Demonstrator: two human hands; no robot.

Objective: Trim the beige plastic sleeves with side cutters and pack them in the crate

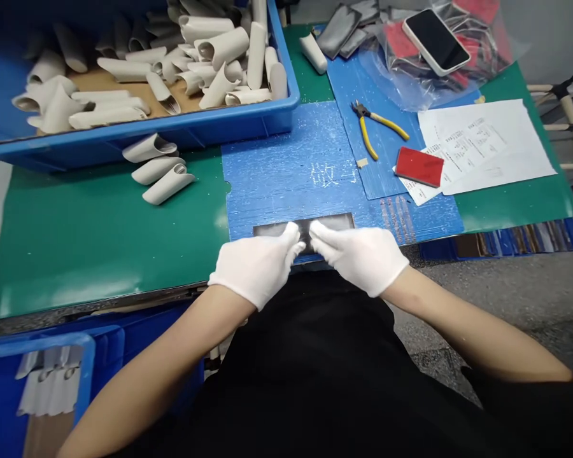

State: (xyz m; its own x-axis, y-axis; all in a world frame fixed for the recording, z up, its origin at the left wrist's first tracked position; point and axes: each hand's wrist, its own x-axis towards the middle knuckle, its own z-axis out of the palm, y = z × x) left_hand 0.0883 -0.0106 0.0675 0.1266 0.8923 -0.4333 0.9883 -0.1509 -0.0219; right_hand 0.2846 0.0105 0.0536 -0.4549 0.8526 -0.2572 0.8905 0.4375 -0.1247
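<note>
Both hands wear white gloves and meet at the front edge of the table. My left hand (260,262) is closed, its thumb and bent fingers on a flat, dark, shiny rectangular strip (342,222). From the other side my right hand (363,256) pinches the same strip close to its middle, fingertips almost touching the left ones. The strip lies long side towards me on a blue board (272,172); the gloves cover part of it. What the strip is made of I cannot tell.
A blue bin (262,124) of hollow pale tubes with slanted ends stands back left, with three such tubes (168,184) before it. Yellow-handled cutting pliers (367,130), a red block (419,166), papers (506,146) and a phone (436,41) lie right. A blue crate (88,362) sits lower left.
</note>
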